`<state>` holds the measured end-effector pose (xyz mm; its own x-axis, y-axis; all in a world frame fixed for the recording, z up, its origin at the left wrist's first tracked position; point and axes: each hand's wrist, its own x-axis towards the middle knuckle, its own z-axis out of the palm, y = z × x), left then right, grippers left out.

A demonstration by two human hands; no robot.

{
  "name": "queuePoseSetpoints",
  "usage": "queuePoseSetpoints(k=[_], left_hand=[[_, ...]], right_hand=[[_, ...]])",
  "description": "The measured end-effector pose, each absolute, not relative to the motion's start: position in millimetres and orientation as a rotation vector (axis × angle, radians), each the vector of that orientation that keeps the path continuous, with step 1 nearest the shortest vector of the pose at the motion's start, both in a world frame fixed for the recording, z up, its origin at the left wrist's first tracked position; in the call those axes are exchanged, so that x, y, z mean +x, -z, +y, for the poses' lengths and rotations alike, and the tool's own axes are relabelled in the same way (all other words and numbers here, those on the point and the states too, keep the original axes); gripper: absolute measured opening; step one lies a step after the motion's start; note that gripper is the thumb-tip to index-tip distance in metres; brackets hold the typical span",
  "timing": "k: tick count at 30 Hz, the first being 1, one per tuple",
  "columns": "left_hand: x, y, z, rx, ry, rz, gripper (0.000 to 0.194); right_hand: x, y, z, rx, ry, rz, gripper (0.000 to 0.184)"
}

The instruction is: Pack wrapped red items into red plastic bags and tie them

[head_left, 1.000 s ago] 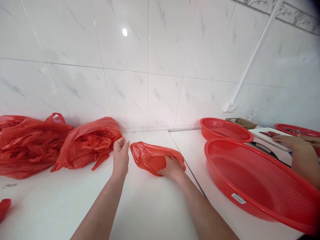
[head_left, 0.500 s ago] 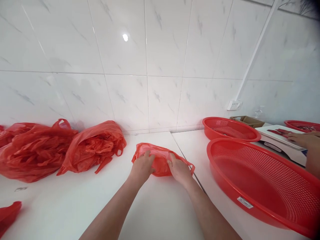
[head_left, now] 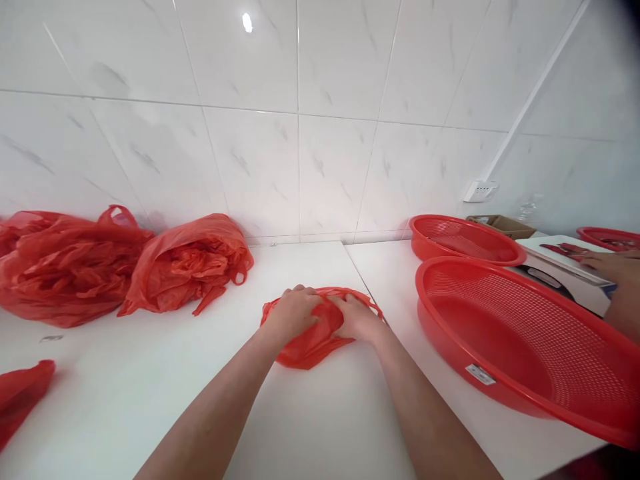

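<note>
A thin red plastic bag (head_left: 311, 348) lies crumpled on the white table (head_left: 310, 427), in the middle of the head view. My left hand (head_left: 294, 313) is curled over its left part, fingers bent on the film. On the bag's right side, my right hand (head_left: 359, 319) grips it with the thumb toward the middle; the other fingertips are partly hidden in the film. Red film bulges between the two hands and sticks out below them. A looped handle of the bag shows just beyond my right hand.
Two bundles of red bags (head_left: 75, 267) (head_left: 187, 267) lie against the tiled wall. Another red bag piece (head_left: 23, 393) is at the left edge. Red baskets (head_left: 480, 373) (head_left: 465, 250) stand at right, beside a white scale (head_left: 565, 277) with another person's hand (head_left: 617, 270) over it.
Both hands have closed further over the bag, and its film now bulges toward me below them. The bag's opening no longer shows wide. The camera has tilted downward.
</note>
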<state>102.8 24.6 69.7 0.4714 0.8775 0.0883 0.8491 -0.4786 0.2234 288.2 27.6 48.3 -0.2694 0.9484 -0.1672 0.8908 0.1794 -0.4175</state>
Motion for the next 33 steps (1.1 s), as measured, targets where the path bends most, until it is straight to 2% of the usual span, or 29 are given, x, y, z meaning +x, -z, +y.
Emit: queuePoseSetpoints(k=[5,6,9,10,13,17,21,24,26,30,33], left_hand=[[88,-37,43,2.524,-0.375,1.655,0.035],[87,-35,43,2.555,-0.404,1.645,0.034],[86,-44,33,2.631,-0.495,1.618,0.022],[86,-51,27,2.634,-0.534,1.623,0.019],[80,-71,11,2.586,-0.669,1.665,0.017],[58,-80,0,2.331,-0.873,1.800,0.026],[37,-67,-7,1.798,-0.875,1.884,0.059],[32,-59,-18,1.475,-0.754,1.693,0.083],[33,-57,-26,1.320,-0.709,1.572,0.091],[32,-52,-23,1.116,-0.711,1.291,0.084],[27,-40,-3,0.947,-0.860,1.040,0.063]], right_hand=[[293,-46,28,-1.647,-0.766,-2.254,0.074],[294,-44,29,-1.631,-0.773,-2.186,0.069],[295,-41,35,-1.538,-0.684,-1.903,0.030],[295,-40,36,-1.502,-0.624,-1.803,0.026],[294,-38,39,-1.423,-0.447,-1.559,0.024],[293,-33,41,-1.351,-0.316,-1.440,0.022],[291,-37,39,-1.311,-0.192,-1.440,0.021],[299,-54,24,-1.273,-0.052,-1.454,0.021],[312,-69,4,-1.295,0.062,-1.515,0.021],[360,-89,-47,-1.547,0.376,-1.769,0.025],[407,-86,-85,-1.871,0.459,-1.944,0.044]])
